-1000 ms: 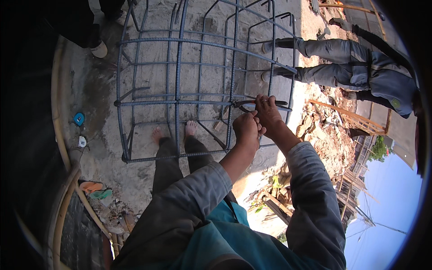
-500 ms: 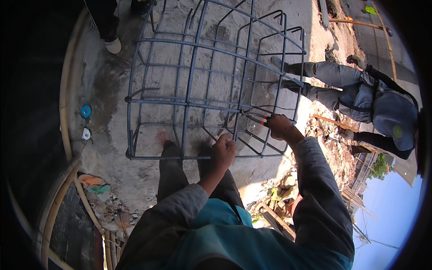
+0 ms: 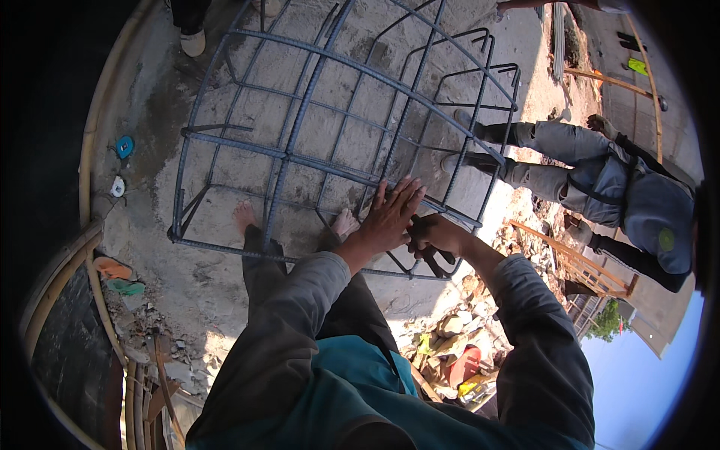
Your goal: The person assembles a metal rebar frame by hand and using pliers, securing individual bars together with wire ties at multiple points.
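Note:
A cage of tied steel rebar (image 3: 328, 166) spans the ground in front of me. Over its near bar, right of centre, lies my left hand (image 3: 385, 223) with fingers stretched and somewhat apart, touching the bar. Beside it, my right hand (image 3: 442, 235) is closed around dark-handled pliers (image 3: 435, 264), whose handles stick out below the fist. The left hand hides the jaws and the rebar crossing there, so any wire at that joint cannot be made out. My bare feet (image 3: 345, 223) stand under the near side of the cage.
At the right a co-worker (image 3: 570, 169) stands beside the cage. Another person's shoe (image 3: 193, 43) is at the upper left. A blue tape measure (image 3: 124, 146) and a white object (image 3: 118, 186) lie left, near a bamboo rail (image 3: 91, 142). Rubble (image 3: 454, 322) lies lower right.
My left hand has moved up and right from the lower bar, opening over the near bar. The right hand has drawn in beside it, turning the pliers' handles downward. The view has shifted.

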Tool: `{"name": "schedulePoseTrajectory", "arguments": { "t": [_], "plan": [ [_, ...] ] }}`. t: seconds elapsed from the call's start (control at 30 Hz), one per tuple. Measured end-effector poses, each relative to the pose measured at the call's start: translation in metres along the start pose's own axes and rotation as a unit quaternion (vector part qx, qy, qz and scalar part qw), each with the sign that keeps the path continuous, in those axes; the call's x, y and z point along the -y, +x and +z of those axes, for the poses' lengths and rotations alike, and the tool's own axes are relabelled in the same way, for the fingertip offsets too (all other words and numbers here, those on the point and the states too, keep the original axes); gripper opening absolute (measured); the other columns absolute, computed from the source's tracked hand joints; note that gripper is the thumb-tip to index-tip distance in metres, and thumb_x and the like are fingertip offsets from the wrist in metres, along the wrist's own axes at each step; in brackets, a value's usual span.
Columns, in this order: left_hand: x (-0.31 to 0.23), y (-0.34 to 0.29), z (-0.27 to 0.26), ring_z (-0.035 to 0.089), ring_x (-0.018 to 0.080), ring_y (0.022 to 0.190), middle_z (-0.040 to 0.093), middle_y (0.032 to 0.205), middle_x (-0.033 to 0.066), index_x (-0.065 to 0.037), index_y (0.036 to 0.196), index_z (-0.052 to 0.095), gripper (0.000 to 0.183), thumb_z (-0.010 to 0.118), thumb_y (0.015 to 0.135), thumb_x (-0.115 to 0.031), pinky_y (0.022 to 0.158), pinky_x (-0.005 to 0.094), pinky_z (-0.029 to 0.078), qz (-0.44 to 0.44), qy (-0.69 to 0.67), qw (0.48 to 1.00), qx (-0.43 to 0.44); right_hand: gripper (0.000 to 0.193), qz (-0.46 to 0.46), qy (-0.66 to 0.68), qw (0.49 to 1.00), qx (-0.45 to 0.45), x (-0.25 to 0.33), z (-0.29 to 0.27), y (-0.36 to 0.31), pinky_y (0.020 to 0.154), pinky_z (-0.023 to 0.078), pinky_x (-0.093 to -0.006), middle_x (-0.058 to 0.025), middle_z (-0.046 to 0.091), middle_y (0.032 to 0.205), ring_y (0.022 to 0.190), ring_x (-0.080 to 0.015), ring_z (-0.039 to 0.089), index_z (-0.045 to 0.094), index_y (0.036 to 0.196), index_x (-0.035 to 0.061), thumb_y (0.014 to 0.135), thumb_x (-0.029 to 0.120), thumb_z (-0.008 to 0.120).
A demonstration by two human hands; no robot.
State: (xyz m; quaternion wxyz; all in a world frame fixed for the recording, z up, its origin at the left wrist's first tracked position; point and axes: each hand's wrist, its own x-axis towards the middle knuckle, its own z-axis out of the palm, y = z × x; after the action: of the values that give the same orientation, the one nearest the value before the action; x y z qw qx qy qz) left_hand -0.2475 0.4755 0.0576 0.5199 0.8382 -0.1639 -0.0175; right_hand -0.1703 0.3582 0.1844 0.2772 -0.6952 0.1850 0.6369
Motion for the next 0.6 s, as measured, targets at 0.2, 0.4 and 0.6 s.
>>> {"name": "schedulePoseTrajectory", "arguments": {
  "t": [0.2,0.4,0.6],
  "plan": [
    [0.017,0.028,0.019,0.065,0.0294,0.099,0.065,0.100,0.0109,-0.009,0.113,0.057,0.046,0.072,0.070,-0.020,0.088,0.0434,0.050,0.068,-0.030,0.994,-0.078,0.027,0.054,0.059,0.995,0.064,0.005,-0.032,-0.008,0.065,0.058,-0.0377,-0.0232,0.067,0.085,0.073,-0.0322,0.070,0.060,0.095,-0.0077,0.083,0.016,0.060],
    [0.007,0.055,0.007,0.067,0.0341,0.080,0.065,0.084,0.0100,-0.009,0.091,0.056,0.022,0.067,0.072,-0.012,0.069,0.0454,0.053,-0.047,-0.032,0.998,-0.038,0.095,-0.094,-0.696,0.676,-0.224,0.035,-0.012,-0.066,0.094,0.041,-0.0515,-0.0205,0.050,0.119,0.106,-0.0392,0.054,0.029,0.141,-0.0078,0.075,0.042,0.075],
    [-0.006,0.035,-0.004,0.056,0.0315,0.113,0.059,0.119,0.0153,-0.008,0.117,0.056,0.054,0.074,0.067,-0.013,0.095,0.0456,0.044,-0.060,-0.106,0.989,-0.081,0.044,-0.052,-0.700,0.673,-0.234,0.015,-0.015,-0.046,0.081,0.050,-0.0471,-0.0218,0.054,0.104,0.094,-0.0376,0.061,0.043,0.118,-0.0071,0.081,0.013,0.058]
  ]
}}
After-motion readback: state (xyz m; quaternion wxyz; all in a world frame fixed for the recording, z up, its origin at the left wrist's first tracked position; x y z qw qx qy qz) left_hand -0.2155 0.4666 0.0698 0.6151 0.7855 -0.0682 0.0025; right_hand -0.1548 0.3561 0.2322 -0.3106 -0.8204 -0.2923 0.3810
